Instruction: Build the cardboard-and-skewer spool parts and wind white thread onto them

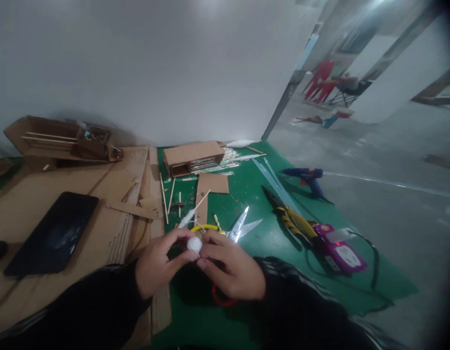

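Note:
A small white ball that looks like wound thread (194, 244) is pinched between the thumb and forefinger of my left hand (157, 260). My right hand (232, 265) is closed against the ball's right side, fingertips pressed together on a thin white strand running from it. Just beyond my hands, a thin wooden stick (202, 200) has white thread (187, 218) wound round its near end. A pair of scissors (239, 227) lies blades-out beyond my right hand, and a red loop shows beneath that hand. Part of a yellow ring (206, 227) shows behind my fingers.
On the right are yellow-black pliers (296, 223), a magenta box with a cable (339, 250) and a blue glue gun (308, 179). Cardboard boxes (193, 153) stand by the wall. Cardboard sheets and a black tablet (55, 233) lie left; sticks litter the green tabletop (246, 182).

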The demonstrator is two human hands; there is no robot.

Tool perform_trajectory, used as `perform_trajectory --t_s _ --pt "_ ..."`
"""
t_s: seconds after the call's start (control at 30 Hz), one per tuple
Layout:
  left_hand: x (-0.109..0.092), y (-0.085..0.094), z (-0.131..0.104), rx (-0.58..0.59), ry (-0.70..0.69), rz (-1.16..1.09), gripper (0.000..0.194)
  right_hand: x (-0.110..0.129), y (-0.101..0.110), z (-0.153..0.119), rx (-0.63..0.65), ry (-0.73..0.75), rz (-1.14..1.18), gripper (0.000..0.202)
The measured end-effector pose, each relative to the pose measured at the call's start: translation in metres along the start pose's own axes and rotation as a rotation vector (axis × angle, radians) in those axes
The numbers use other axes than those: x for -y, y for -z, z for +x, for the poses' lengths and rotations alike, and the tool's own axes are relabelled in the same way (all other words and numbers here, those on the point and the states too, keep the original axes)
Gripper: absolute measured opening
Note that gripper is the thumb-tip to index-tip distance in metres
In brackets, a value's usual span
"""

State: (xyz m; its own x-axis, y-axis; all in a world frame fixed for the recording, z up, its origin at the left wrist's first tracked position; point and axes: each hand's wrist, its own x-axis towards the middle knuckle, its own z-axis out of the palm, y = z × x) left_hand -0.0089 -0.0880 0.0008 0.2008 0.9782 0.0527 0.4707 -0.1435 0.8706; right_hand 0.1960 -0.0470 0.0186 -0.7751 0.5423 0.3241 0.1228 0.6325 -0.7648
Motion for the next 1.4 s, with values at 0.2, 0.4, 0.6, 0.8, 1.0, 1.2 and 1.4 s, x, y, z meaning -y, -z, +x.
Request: perform_trajectory --t_s 0.2,0.4,0.6,0.8,1.0,1.2,1.4 --pt "0.0 -0.001 -0.003 -0.138 -0.161 0.062 0.023 -0.004 -0.005 0.0 -0.078 -0.246 0.341 0.037" --pt "-0.004 0.002 -0.001 -0.159 -0.394 0.115 0.026 -0.005 -0.011 0.001 -0.076 -0.441 0.855 0.034" --pt "-0.008 0.001 0.0 -0.126 -0.256 0.01 0.032 -0.008 -0.01 0.001 -0.102 -0.495 0.863 0.031" --pt "-0.009 0.001 -0.001 -0.109 -0.186 -0.018 0.022 -0.011 -0.01 0.001 -0.035 -0.546 0.821 0.036" --pt "-0.008 0.001 -0.005 -0.141 -0.072 -0.075 0.023 -0.004 -0.01 0.002 0.142 -0.524 0.735 0.039" --pt "0.001 -0.006 -0.003 -0.12 -0.054 -0.212 0.043 0.01 0.007 0.001 0.066 -0.287 0.555 0.032" --pt "0.001 -0.004 -0.005 0.056 -0.088 -0.143 0.048 0.007 0.03 -0.002 -0.298 -0.198 0.382 0.032"
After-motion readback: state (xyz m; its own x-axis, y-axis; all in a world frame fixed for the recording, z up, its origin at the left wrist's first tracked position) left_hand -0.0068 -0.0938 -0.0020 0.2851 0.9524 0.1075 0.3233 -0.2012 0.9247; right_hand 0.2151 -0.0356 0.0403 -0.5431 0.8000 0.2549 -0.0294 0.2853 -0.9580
